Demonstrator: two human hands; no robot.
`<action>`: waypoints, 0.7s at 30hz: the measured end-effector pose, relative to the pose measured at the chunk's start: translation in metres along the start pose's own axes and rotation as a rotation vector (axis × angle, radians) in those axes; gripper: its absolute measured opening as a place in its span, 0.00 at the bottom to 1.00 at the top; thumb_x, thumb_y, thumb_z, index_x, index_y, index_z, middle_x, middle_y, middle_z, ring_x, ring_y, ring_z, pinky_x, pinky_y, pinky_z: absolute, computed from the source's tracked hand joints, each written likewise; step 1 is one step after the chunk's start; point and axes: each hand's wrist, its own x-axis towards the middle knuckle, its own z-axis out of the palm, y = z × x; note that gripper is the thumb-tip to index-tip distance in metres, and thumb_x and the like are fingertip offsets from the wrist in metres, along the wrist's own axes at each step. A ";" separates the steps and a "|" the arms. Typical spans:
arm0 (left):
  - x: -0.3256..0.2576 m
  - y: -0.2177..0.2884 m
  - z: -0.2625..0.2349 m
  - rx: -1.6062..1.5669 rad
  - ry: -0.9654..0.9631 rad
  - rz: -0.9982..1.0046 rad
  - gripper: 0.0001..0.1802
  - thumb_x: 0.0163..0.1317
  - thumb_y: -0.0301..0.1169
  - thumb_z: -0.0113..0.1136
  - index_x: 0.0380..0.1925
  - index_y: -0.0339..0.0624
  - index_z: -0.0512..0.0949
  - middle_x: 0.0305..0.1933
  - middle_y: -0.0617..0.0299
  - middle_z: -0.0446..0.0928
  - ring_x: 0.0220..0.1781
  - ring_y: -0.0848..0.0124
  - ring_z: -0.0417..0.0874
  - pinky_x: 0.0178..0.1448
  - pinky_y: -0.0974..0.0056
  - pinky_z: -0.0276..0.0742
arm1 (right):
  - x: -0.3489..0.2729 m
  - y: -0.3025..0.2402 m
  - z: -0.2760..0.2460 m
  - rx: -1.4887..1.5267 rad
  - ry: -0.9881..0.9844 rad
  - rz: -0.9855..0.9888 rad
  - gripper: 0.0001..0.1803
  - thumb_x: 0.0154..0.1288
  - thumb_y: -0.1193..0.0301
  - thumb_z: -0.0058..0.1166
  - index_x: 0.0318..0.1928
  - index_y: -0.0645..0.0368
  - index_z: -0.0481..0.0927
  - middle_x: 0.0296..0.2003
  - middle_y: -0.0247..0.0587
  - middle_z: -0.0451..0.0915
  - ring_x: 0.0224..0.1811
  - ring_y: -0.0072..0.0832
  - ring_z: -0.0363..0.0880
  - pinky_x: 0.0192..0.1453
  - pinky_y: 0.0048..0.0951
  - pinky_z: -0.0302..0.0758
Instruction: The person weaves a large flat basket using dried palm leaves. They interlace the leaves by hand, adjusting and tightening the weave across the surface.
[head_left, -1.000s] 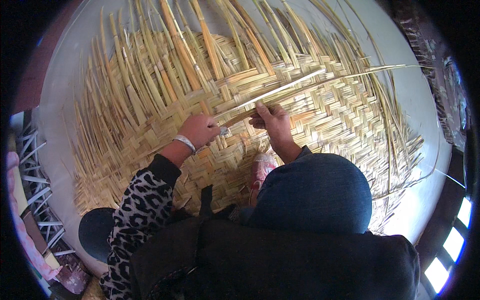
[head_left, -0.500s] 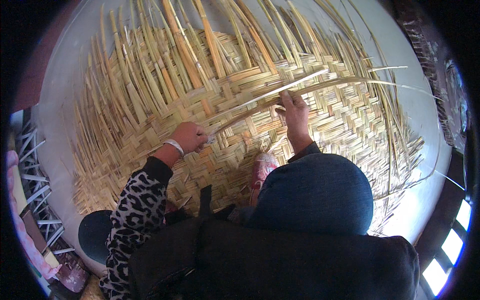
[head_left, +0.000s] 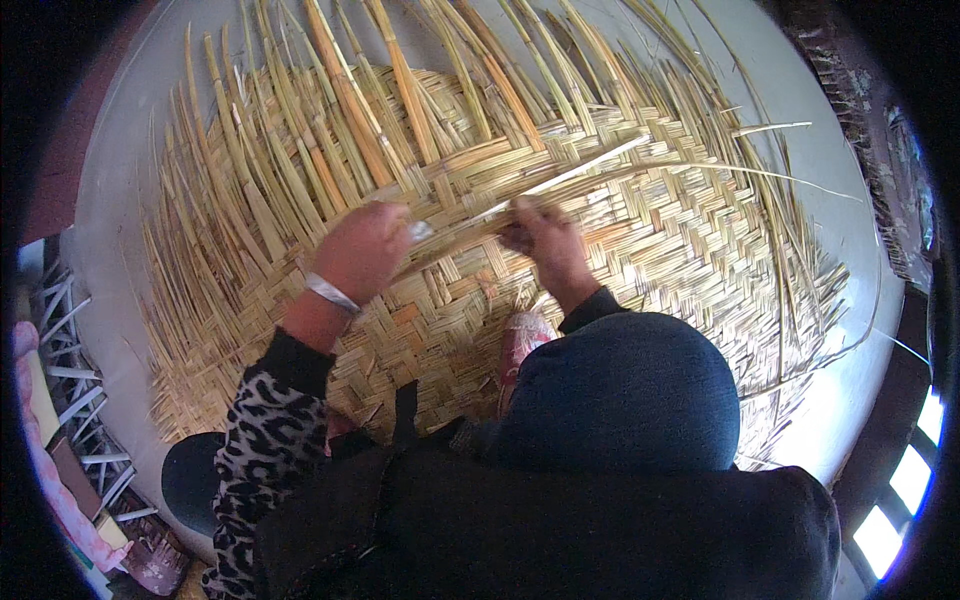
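Observation:
A large herringbone mat [head_left: 680, 255] woven from flattened reed strips spreads under both hands. My left hand [head_left: 362, 250], slightly blurred, is closed above its left-centre part; a small white piece shows at the fingertips, and what they grip is hidden. My right hand [head_left: 548, 245] is closed on a long brown reed strip [head_left: 455, 240], which slants from below my left hand up to the right across the weave. Just above it lies a pale reed strip [head_left: 590, 165]. Unwoven reed ends [head_left: 345, 90] fan out along the far edge.
My denim-covered knee [head_left: 630, 390] and a red-and-white shoe [head_left: 525, 340] are over the mat's near side. A pale smooth floor [head_left: 115, 220] surrounds it. At the left stands a white lattice rack [head_left: 85, 400]; long loose reeds [head_left: 780, 250] curve down the right side.
My left hand has risen and moved slightly up, away from the mat. My right hand has slid left and a little down along the reed strip, closer to my left hand.

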 end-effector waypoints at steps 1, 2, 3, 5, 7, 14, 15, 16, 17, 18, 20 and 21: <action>0.003 0.010 0.007 -0.094 0.130 0.100 0.18 0.63 0.44 0.54 0.30 0.37 0.76 0.33 0.42 0.78 0.38 0.46 0.80 0.42 0.48 0.74 | -0.002 0.004 0.009 0.099 -0.107 0.078 0.09 0.70 0.66 0.53 0.46 0.58 0.77 0.38 0.38 0.82 0.40 0.29 0.82 0.47 0.32 0.82; 0.003 0.017 0.013 -0.120 0.025 -0.002 0.18 0.63 0.44 0.53 0.30 0.37 0.76 0.32 0.42 0.78 0.37 0.46 0.80 0.40 0.48 0.74 | -0.006 0.007 0.016 0.169 -0.204 0.089 0.08 0.70 0.67 0.53 0.45 0.56 0.78 0.39 0.35 0.82 0.40 0.28 0.83 0.47 0.31 0.82; 0.002 0.022 0.019 -0.142 -0.077 -0.089 0.19 0.64 0.44 0.53 0.31 0.36 0.76 0.31 0.42 0.78 0.36 0.46 0.80 0.39 0.48 0.73 | -0.008 0.006 0.021 0.179 -0.197 0.112 0.08 0.70 0.67 0.53 0.45 0.56 0.78 0.39 0.35 0.82 0.40 0.28 0.82 0.47 0.31 0.82; -0.001 0.028 0.029 -0.201 -0.118 -0.185 0.20 0.64 0.44 0.54 0.29 0.36 0.76 0.26 0.42 0.76 0.32 0.45 0.79 0.36 0.48 0.72 | -0.012 0.004 0.027 0.188 -0.207 0.119 0.08 0.70 0.68 0.54 0.45 0.57 0.78 0.38 0.34 0.81 0.39 0.27 0.82 0.47 0.31 0.82; -0.003 0.028 0.032 -0.170 -0.104 -0.178 0.20 0.63 0.45 0.54 0.27 0.37 0.77 0.25 0.43 0.76 0.31 0.45 0.78 0.35 0.48 0.72 | -0.013 0.003 0.028 0.174 -0.226 0.095 0.09 0.69 0.68 0.55 0.45 0.59 0.77 0.37 0.34 0.79 0.39 0.27 0.80 0.46 0.32 0.81; -0.003 0.029 0.012 -0.170 -0.218 -0.124 0.19 0.59 0.43 0.54 0.22 0.38 0.78 0.23 0.44 0.75 0.28 0.47 0.77 0.33 0.49 0.71 | 0.003 0.018 0.007 0.106 0.022 0.065 0.05 0.68 0.70 0.56 0.41 0.56 0.80 0.36 0.35 0.82 0.37 0.26 0.82 0.44 0.31 0.82; -0.002 0.028 0.005 -0.160 -0.251 -0.107 0.19 0.60 0.43 0.54 0.22 0.38 0.78 0.23 0.45 0.74 0.28 0.47 0.77 0.33 0.49 0.71 | 0.005 0.020 0.003 0.090 0.023 0.063 0.05 0.68 0.70 0.56 0.41 0.57 0.80 0.35 0.36 0.82 0.35 0.25 0.82 0.42 0.30 0.82; -0.004 0.027 -0.003 -0.148 -0.286 -0.094 0.19 0.60 0.43 0.54 0.22 0.37 0.78 0.23 0.45 0.74 0.28 0.47 0.77 0.33 0.49 0.71 | 0.007 0.022 0.000 0.078 -0.002 0.051 0.05 0.68 0.70 0.56 0.41 0.57 0.80 0.35 0.36 0.82 0.35 0.25 0.82 0.41 0.29 0.82; -0.007 0.026 -0.013 -0.135 -0.322 -0.083 0.19 0.60 0.42 0.54 0.22 0.37 0.78 0.22 0.45 0.74 0.28 0.47 0.77 0.33 0.49 0.71 | 0.009 0.024 -0.003 0.061 -0.005 0.040 0.05 0.68 0.70 0.56 0.40 0.58 0.80 0.35 0.36 0.82 0.35 0.25 0.82 0.41 0.29 0.83; -0.010 0.024 -0.023 -0.135 -0.319 -0.059 0.19 0.60 0.42 0.54 0.22 0.37 0.77 0.22 0.45 0.74 0.27 0.47 0.77 0.33 0.49 0.71 | 0.010 0.024 -0.005 0.048 -0.021 0.034 0.05 0.68 0.70 0.56 0.40 0.58 0.80 0.35 0.36 0.83 0.35 0.25 0.83 0.41 0.28 0.83; -0.018 0.020 -0.046 -0.142 -0.319 -0.020 0.19 0.62 0.41 0.55 0.22 0.36 0.77 0.22 0.46 0.73 0.25 0.49 0.76 0.32 0.51 0.70 | 0.015 0.020 -0.012 0.058 0.057 0.008 0.05 0.68 0.70 0.56 0.40 0.59 0.80 0.35 0.36 0.83 0.36 0.25 0.83 0.41 0.28 0.83; -0.024 0.019 -0.058 -0.121 -0.315 -0.017 0.18 0.62 0.40 0.55 0.22 0.35 0.77 0.21 0.47 0.73 0.24 0.52 0.76 0.32 0.52 0.70 | 0.017 0.017 -0.015 0.062 0.094 -0.012 0.06 0.68 0.70 0.56 0.40 0.59 0.80 0.35 0.37 0.82 0.36 0.25 0.83 0.41 0.28 0.83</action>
